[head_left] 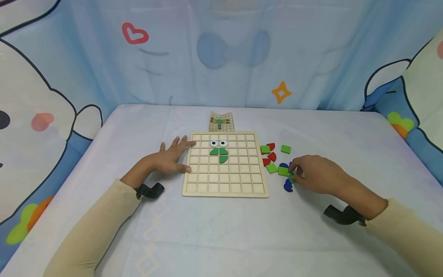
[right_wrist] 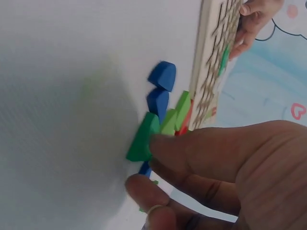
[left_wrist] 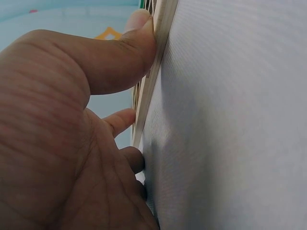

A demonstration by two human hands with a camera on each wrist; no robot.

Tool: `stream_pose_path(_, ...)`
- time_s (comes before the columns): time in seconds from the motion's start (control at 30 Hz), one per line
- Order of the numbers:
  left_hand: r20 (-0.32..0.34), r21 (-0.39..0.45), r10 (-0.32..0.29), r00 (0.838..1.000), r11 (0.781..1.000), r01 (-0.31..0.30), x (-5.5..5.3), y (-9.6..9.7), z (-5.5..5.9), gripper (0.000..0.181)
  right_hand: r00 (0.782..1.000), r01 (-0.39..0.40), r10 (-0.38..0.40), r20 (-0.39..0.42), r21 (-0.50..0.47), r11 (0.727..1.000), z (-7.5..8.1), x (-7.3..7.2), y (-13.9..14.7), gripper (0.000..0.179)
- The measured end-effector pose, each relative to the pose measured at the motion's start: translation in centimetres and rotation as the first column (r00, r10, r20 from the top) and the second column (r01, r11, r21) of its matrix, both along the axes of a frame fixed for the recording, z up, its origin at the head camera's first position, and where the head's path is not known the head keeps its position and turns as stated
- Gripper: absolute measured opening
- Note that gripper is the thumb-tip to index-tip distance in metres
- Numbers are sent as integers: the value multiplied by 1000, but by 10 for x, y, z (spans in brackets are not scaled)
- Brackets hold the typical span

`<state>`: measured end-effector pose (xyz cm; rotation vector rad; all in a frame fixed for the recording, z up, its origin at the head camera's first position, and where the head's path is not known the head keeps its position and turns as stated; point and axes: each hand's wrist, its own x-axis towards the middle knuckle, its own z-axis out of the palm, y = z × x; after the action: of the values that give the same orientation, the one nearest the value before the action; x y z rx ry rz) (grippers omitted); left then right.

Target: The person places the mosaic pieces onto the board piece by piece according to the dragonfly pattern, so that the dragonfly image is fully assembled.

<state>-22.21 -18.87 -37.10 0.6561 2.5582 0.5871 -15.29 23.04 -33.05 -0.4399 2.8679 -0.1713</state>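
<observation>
A wooden grid board (head_left: 225, 188) lies on the table, carrying two eye pieces (head_left: 219, 143) and three dark green quarter-round tiles (head_left: 223, 158). My left hand (head_left: 169, 157) rests at its left edge, fingers spread; in the left wrist view the thumb (left_wrist: 129, 52) presses on the rim. Right of the board, my right hand (head_left: 316, 173) pinches a dark green quarter-round tile (right_wrist: 144, 139) between thumb and fingers, low over the loose pieces. The fingertips behind that tile are partly hidden. Blue tiles (right_wrist: 162, 76) lie close beside it.
Light green square tiles (head_left: 285, 149) and red quarter-round tiles (head_left: 272, 156) lie between the board and my right hand. A small pattern card (head_left: 221, 122) stands behind the board, showing a figure on a grid. A printed curtain (head_left: 235, 84) hangs behind the table.
</observation>
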Motion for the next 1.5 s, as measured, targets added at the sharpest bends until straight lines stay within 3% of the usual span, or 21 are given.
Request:
stream_pose_path(0.3, 6, -10, 5, 1000, 1000, -5, 0, 0, 2, 87, 999, 33, -34, 27, 25, 999, 2, 1, 1, 36)
stream_pose_path(1.0, -1, -15, -9, 1000, 1000, 9, 1, 1, 4, 88, 1000, 0, 0, 4, 88, 996, 2, 6, -10, 32)
stream_pose_path(1.5, -7, -12, -15, 1000, 1000, 15, 0, 1, 1, 88, 999, 28, -27, -17, 65, 998, 1, 8, -2, 36)
